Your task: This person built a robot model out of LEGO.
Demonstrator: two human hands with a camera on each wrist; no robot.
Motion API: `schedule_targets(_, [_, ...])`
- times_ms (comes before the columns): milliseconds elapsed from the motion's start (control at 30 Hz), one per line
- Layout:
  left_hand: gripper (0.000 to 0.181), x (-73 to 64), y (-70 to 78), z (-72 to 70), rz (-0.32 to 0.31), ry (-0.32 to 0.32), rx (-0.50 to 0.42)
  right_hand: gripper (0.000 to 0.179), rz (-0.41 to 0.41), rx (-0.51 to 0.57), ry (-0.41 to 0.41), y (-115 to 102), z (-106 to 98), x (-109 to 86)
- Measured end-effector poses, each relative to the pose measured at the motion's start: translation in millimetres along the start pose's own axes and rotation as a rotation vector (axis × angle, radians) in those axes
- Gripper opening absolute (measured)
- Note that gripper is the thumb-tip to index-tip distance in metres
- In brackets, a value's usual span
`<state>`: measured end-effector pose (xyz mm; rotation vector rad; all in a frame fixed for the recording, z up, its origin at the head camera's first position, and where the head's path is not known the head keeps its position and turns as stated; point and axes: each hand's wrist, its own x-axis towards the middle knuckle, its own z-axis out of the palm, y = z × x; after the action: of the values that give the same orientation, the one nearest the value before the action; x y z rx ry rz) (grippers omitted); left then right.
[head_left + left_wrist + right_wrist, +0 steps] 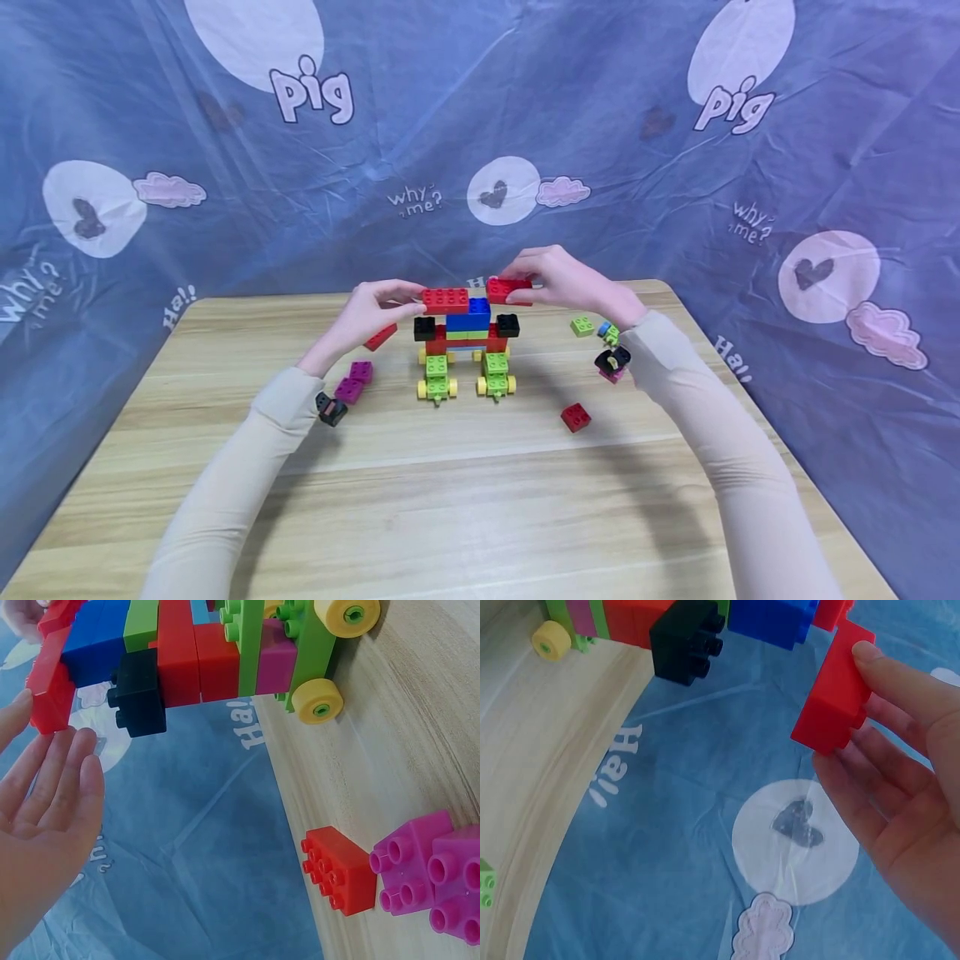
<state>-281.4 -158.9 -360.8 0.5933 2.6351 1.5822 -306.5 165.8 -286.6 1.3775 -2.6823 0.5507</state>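
The block build (pixel 467 336) stands upright on the table (pixel 480 500), and we judge that most of its risk lies at the top. The left red brick (pixel 446 301) rests on the blue bricks (pixel 467 322) with its outer part jutting past them, above the left black brick (pixel 424 327) with a gap between. If we press hard on that overhanging end, it could pry loose, since we see nothing propping it from below.

The right red brick (pixel 832 694) is at a slant in the right wrist view, just beside the top of the blue bricks; we cannot tell whether it touches them. Brought down at that angle, it could miss the studs or knock its neighbour askew. The green bases (pixel 437 386) have yellow wheels, so a sideways shove up high could also set the whole build rolling.

As for grip, we see the left hand (pixel 367 312) pinching the outer end of the left red brick, thumb against its studded side, the other fingers long and only slightly bent. The right hand (pixel 907 765) is parted just as wide as its brick: it holds the right red brick between the thumb on one face and fingers at the other side.
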Motion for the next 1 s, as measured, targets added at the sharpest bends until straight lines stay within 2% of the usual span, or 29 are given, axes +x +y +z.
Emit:
schedule_targets(400, [0.038, 1.1, -1.8, 0.4, 0.009, -0.005, -0.008, 0.031, -0.091, -0.014, 0.001, -4.2, 11.2, 14.0])
schedule_targets(733, [0.037, 1.5, -2.0, 0.9, 0.001, -0.008, -0.011, 0.034, -0.056, 0.001, -0.038, -7.4, 17.0, 20.5])
schedule_targets(1000, [0.037, 0.7, -2.2, 0.2, 0.008, -0.009, -0.016, 0.034, -0.057, 0.003, -0.025, -9.2, 20.7, 23.1])
